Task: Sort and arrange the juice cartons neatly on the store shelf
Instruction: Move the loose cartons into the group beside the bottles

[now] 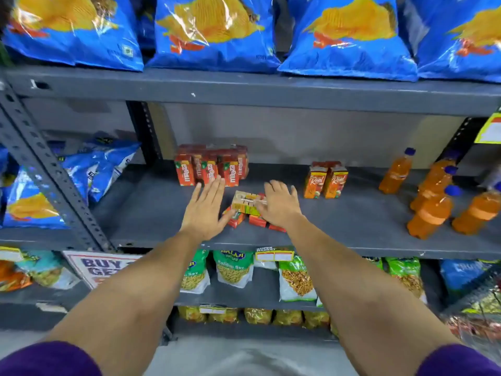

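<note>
On the middle shelf [352, 221] a loose heap of small juice cartons [248, 210] lies near the front edge, some flat, one tipped on top, so both hands come at it from either side. The left hand [206, 210] is spread flat and empty at the heap's left edge, while the right hand [279, 204] rests over the top carton, though whether it grips is unclear. Behind stand red cartons [211, 168] and two orange cartons [325, 181], probably the rows to join.
</note>
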Demonstrator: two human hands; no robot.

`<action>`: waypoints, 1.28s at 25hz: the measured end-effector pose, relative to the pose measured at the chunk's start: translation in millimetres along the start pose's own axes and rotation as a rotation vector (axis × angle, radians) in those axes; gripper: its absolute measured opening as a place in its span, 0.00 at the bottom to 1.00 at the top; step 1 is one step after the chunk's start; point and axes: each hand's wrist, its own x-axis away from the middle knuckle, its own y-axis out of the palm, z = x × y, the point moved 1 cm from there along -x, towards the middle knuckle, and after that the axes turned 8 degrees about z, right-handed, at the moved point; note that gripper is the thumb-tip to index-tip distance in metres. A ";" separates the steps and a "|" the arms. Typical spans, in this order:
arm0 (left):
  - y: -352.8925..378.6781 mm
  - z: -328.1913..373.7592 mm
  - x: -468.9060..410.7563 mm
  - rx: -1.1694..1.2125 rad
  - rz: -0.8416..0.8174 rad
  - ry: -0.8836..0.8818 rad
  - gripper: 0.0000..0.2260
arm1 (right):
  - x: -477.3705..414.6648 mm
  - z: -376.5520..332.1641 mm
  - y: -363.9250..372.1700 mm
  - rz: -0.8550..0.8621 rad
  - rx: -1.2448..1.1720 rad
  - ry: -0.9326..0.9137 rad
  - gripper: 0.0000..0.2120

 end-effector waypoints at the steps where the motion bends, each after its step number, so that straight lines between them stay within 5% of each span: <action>1: 8.5 0.5 5.3 0.004 -0.055 -0.035 0.36 | 0.0 2.6 6.2 -0.058 0.002 -0.013 0.28; 7: 44.8 -9.9 30.0 0.009 -0.354 -0.141 0.44 | -6.9 20.3 19.3 -0.106 -0.134 -0.037 0.29; 13: 55.2 -10.5 15.0 0.042 -0.465 -0.203 0.59 | -9.5 18.3 12.2 -0.148 -0.189 -0.104 0.27; 19: 54.5 -10.6 10.8 0.061 -0.496 -0.204 0.59 | -25.1 20.8 -22.7 -0.010 -0.809 0.086 0.23; 24: 52.7 -8.8 11.5 0.123 -0.511 -0.232 0.59 | -44.5 63.2 -49.8 0.114 -1.164 0.332 0.29; 32: 55.0 -8.5 11.7 0.139 -0.503 -0.245 0.59 | -39.7 139.9 -53.6 0.092 -0.607 0.337 0.21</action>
